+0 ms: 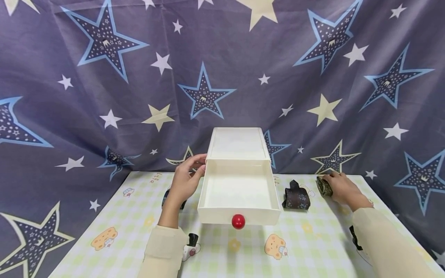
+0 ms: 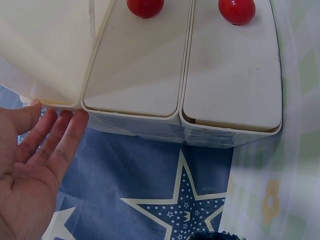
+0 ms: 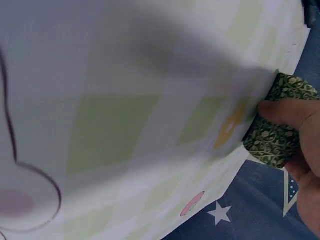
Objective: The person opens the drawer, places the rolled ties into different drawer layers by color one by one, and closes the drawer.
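A white drawer cabinet (image 1: 240, 143) stands in the middle of the table, its top drawer (image 1: 215, 214) pulled out and bare inside. My left hand (image 1: 185, 181) touches the cabinet's left side edge with fingertips, the fingers mostly straight in the left wrist view. At the far right of the table, my right hand (image 1: 342, 189) pinches a rolled green patterned necktie (image 3: 272, 142) between thumb and fingers. A dark brown rolled necktie (image 1: 297, 199) with small flowers lies right of the drawer. Partly hidden behind my left wrist is a dark blue roll (image 1: 166, 196).
Two closed lower drawers with red knobs (image 2: 237, 11) show in the left wrist view. Another red knob (image 1: 238, 221) sticks out from the open drawer's front. A checked cloth (image 1: 128, 239) covers the table; a starry curtain (image 1: 243, 50) hangs right behind it.
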Demonstrator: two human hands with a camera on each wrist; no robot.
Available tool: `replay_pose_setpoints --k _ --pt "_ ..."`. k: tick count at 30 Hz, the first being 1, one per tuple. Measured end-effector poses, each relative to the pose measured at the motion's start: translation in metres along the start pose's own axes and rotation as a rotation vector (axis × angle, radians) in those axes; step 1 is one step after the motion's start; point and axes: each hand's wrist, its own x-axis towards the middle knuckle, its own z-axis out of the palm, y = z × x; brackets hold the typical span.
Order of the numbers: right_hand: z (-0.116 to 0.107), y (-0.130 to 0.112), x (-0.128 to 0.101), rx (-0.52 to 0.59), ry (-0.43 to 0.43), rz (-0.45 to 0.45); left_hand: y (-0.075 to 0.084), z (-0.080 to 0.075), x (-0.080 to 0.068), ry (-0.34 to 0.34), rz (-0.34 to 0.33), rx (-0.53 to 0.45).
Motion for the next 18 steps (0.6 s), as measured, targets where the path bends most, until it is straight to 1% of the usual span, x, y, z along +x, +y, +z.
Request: replay_pose_setpoints --k 12,18 --pt "0.0033 0.0019 0.0021 -0.02 -0.023 0.019 -0.0013 0.0018 0.0002 -0.001 0.011 -0.008" --pt "0.003 0.0006 0.0047 -0.036 -0.005 0.004 -0.0021 0.0006 0.0005 0.004 0.016 0.0"
